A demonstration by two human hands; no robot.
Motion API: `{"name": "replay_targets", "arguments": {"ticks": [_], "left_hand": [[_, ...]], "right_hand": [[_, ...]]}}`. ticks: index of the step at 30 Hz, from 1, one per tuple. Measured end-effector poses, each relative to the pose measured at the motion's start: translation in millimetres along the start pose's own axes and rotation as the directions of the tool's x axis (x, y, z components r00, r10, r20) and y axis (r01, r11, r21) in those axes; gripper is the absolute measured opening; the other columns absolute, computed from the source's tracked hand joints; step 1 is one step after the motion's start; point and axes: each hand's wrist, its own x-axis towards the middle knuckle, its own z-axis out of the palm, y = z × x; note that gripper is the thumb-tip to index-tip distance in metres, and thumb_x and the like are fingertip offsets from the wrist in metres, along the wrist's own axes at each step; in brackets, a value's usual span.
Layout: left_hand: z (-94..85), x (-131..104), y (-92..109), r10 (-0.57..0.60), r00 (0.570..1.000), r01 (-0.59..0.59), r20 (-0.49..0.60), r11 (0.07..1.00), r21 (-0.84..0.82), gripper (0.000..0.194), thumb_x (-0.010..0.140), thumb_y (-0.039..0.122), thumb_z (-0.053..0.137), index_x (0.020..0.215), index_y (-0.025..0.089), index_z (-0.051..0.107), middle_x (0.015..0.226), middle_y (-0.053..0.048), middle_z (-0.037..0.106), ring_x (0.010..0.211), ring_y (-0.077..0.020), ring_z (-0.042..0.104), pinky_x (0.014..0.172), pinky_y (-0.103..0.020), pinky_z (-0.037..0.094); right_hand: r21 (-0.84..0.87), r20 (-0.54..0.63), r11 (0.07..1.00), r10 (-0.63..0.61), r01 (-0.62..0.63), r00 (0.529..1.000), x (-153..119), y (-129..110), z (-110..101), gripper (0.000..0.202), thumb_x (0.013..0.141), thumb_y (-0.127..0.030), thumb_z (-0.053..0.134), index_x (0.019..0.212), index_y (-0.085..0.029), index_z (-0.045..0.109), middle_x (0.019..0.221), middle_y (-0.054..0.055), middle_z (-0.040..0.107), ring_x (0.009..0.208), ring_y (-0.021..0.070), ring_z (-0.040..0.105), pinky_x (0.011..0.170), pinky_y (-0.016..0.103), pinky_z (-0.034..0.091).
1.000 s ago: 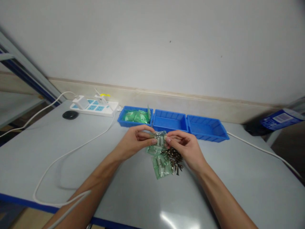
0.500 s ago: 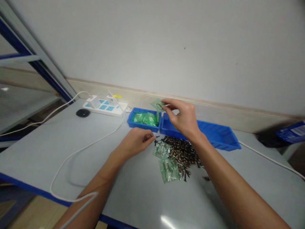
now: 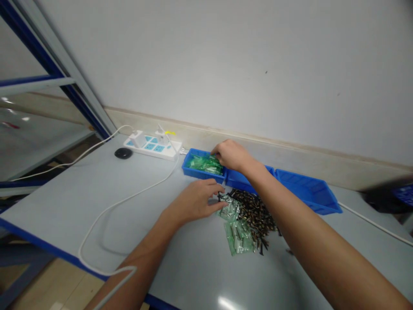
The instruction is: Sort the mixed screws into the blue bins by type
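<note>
Screws (image 3: 254, 211) are heaped on a pale grey table (image 3: 200, 269). An upper packet (image 3: 232, 208) and a lower packet (image 3: 239, 237), both of clear green film, are laid along the pile's left edge, with pale pieces visible within the lower one. Beyond the pile, a left bin (image 3: 201, 174), a middle bin (image 3: 238, 181) and a right bin (image 3: 303, 185), all blue, are set in a row. The left bin is loaded with green packets (image 3: 206, 164); the middle one is partly hidden by the right forearm (image 3: 287, 215).

The right hand (image 3: 232, 153) is lowered to the left bin, beyond the pile, fingers bent down; whether a packet is gripped cannot be told. The left hand (image 3: 198, 200) is held just left of the pile, thumb and fingers parted, thumb tip over the upper packet; contact cannot be confirmed.

A blue label (image 3: 405, 194) is noted well right of the pile, its print blurred past reading. A white power strip (image 3: 167, 151) and a black oval object (image 3: 123, 153) are located beyond the pile, well to its left. The tabletop is edged in blue, and glare (image 3: 227, 303) is reflected nearer than the pile. The room is bounded beyond the pile by a pale wall (image 3: 226, 64) with beige skirting (image 3: 290, 153).
</note>
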Motion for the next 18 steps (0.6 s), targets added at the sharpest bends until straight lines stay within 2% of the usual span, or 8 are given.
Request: {"name": "replay_targets", "arguments": {"ticks": [3, 5, 7, 9, 12, 15, 18], "left_hand": [[-1.2, 0, 0, 0.007, 1.000, -0.006, 0.006, 1.000, -0.018, 0.028, 0.093, 0.040, 0.066, 0.109, 0.017, 0.070, 0.093, -0.007, 0.068, 0.085, -0.0213, 0.065, 0.077, -0.033, 0.051], [-2.3, -1, 0, 0.024, 0.999, -0.023, 0.035, 0.999, -0.028, 0.033, 0.090, 0.043, 0.070, 0.111, 0.018, 0.070, 0.097, -0.007, 0.068, 0.089, -0.0228, 0.065, 0.080, -0.034, 0.051], [-3.1, -1, -1, 0.033, 0.997, -0.032, 0.076, 0.999, -0.026, 0.042, 0.084, 0.047, 0.075, 0.114, 0.018, 0.070, 0.101, -0.008, 0.068, 0.092, -0.0247, 0.065, 0.082, -0.035, 0.052], [-2.8, 0, -1, 0.036, 0.993, -0.034, 0.109, 0.999, -0.018, 0.048, 0.080, 0.050, 0.078, 0.115, 0.019, 0.070, 0.104, -0.008, 0.068, 0.094, -0.0262, 0.065, 0.085, -0.037, 0.052], [-0.9, 0, -3, 0.045, 0.991, -0.044, 0.125, 0.999, -0.015, 0.047, 0.080, 0.049, 0.079, 0.114, 0.018, 0.071, 0.105, -0.009, 0.068, 0.096, -0.0271, 0.065, 0.088, -0.040, 0.052], [0.4, 0, -3, 0.041, 0.991, -0.038, 0.125, 0.999, -0.022, 0.039, 0.080, 0.042, 0.079, 0.111, 0.019, 0.071, 0.105, -0.008, 0.067, 0.096, -0.0264, 0.064, 0.087, -0.040, 0.051], [0.1, 1, -1, 0.021, 0.992, -0.018, 0.125, 1.000, -0.026, 0.031, 0.080, 0.033, 0.079, 0.106, 0.020, 0.069, 0.105, -0.007, 0.066, 0.096, -0.0255, 0.063, 0.086, -0.039, 0.052]], "right_hand": [[-0.026, 0.010, 1.000, -0.017, 0.018, 1.000, 1, -4, 0, 0.037, 0.079, 0.000, 0.057, 0.104, -0.014, 0.080, 0.106, 0.017, 0.077, 0.096, 0.0281, 0.071, 0.082, 0.035, 0.052], [0.010, -0.016, 1.000, -0.015, 0.016, 1.000, -4, -4, -1, 0.040, 0.082, -0.002, 0.057, 0.116, -0.012, 0.076, 0.110, 0.017, 0.076, 0.100, 0.0278, 0.071, 0.086, 0.035, 0.052], [0.076, -0.092, 0.997, 0.008, -0.001, 0.996, -15, -4, -4, 0.043, 0.086, -0.007, 0.057, 0.127, -0.011, 0.070, 0.114, 0.017, 0.075, 0.101, 0.0273, 0.070, 0.090, 0.037, 0.052], [0.155, -0.196, 0.988, 0.049, -0.018, 0.979, -31, -4, -9, 0.040, 0.090, -0.011, 0.055, 0.128, -0.012, 0.069, 0.113, 0.015, 0.075, 0.097, 0.0256, 0.071, 0.090, 0.038, 0.052], [0.287, -0.308, 0.958, 0.109, -0.017, 0.945, -63, -8, -16, 0.030, 0.093, -0.015, 0.054, 0.117, -0.016, 0.073, 0.103, 0.009, 0.077, 0.088, 0.0213, 0.071, 0.085, 0.035, 0.054], [0.390, -0.338, 0.920, 0.176, -0.033, 0.925, -98, -14, -14, 0.024, 0.092, -0.019, 0.058, 0.109, -0.020, 0.074, 0.098, 0.005, 0.078, 0.083, 0.0199, 0.071, 0.080, 0.034, 0.055], [0.457, -0.356, 0.888, 0.242, -0.057, 0.902, -130, -18, -2, 0.021, 0.092, -0.021, 0.058, 0.105, -0.022, 0.074, 0.097, 0.004, 0.078, 0.082, 0.0200, 0.071, 0.080, 0.035, 0.056]]}}
